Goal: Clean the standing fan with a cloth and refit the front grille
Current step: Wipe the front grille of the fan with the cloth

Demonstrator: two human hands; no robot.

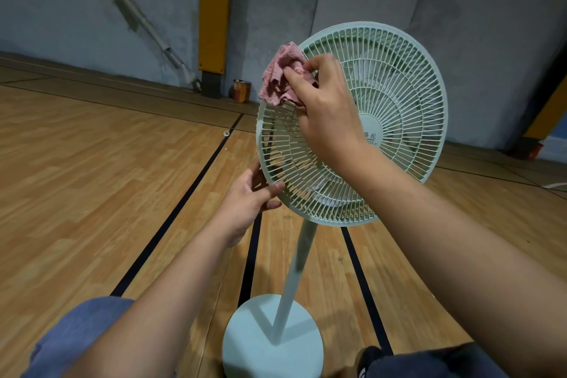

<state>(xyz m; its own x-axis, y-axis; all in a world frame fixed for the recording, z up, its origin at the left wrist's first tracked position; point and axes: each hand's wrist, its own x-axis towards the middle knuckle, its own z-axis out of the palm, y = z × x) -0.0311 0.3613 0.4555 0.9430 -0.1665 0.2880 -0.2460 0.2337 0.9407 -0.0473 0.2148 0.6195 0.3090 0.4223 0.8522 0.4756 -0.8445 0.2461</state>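
On the left, the left hand (245, 202) braces the lower-left rim of the front grille (399, 95), thumb laid over the front edge and fingers curled behind it, so it has hold of the rim. Further right and higher, the right hand (325, 107) pinches a bunched pink cloth (280, 77) against the grille's upper-left edge. The standing fan (352, 123) stands on a thin pole (294, 279) over a round base (245, 337) on the wooden floor (92, 178), and the head looks tilted. The risk, I judge, is tipping: a hard wipe so high up could rock the base (the pole is slender). Loose cloth folds may also snag between the ribs, or pressure could pop the grille off if it is not clipped.
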